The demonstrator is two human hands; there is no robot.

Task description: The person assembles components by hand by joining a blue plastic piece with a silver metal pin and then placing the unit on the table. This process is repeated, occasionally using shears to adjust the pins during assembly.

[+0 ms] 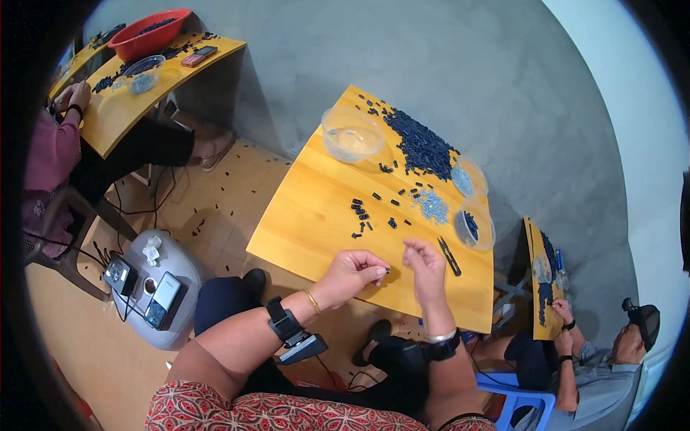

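My left hand [349, 279] is closed in a pinch above the near part of the wooden table, with a small black plastic piece [387, 271] at its fingertips. Just right of it, my right hand [427, 269] has its fingers curled together; whatever they may hold is too small to make out. Beyond my hands lie several loose black pieces [360, 209]. A scatter of small silvery metal parts [432, 206] sits farther right, and a large heap of black pieces [418, 144] covers the far side. Tweezers [449, 256] with a dark body rest beside my right hand.
A clear plastic bowl [352, 134] stands at the far left of the table [302, 215]. Two smaller clear tubs [474, 224] line its right edge. People work at tables on both sides. A grey stool [188, 287] holding a phone [164, 300] stands at left.
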